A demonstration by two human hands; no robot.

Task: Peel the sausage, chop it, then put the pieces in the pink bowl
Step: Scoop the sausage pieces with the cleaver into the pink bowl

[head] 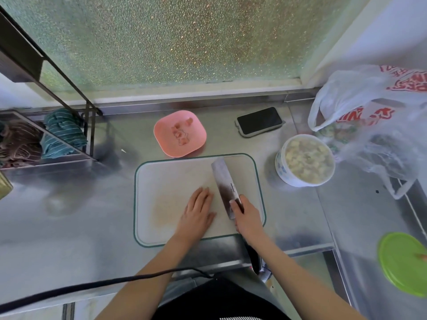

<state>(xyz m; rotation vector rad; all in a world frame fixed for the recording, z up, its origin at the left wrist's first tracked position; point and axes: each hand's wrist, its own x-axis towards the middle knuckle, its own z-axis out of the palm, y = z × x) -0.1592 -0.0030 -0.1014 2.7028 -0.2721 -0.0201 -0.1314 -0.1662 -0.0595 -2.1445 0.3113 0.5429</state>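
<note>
On the cutting board (175,181), the left hand (196,213) lies flat with straight fingers beside the cleaver (225,185) gripped by the right hand (248,219), while sausage pieces (181,133) sit in the pink bowl (196,144) just beyond.

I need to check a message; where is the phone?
In the head view, the phone lies face up on the steel counter, right of the pink bowl, beyond the cutting board.
</note>
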